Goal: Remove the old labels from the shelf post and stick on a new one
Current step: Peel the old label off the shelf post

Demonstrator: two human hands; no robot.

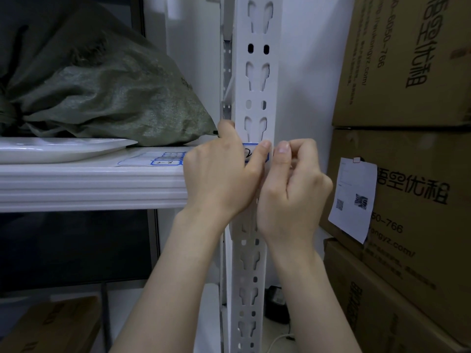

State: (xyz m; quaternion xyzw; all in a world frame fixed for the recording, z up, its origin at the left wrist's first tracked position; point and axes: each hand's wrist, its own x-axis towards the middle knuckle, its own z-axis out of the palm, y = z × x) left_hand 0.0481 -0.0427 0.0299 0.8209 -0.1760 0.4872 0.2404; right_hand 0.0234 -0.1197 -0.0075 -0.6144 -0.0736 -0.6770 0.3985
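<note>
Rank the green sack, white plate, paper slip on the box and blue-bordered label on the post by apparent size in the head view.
1. green sack, by far the largest.
2-3. white plate and paper slip: similar area, and the plate runs off frame, so unranked.
4. blue-bordered label, partly covered.

Green woven sack and white plate at left, stacked cardboard boxes at right.

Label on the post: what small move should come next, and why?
Probably peel the label from its right edge: it lies flat on the post, the left hand grips the post, thumb on the label, and the right hand curls at that edge.
</note>
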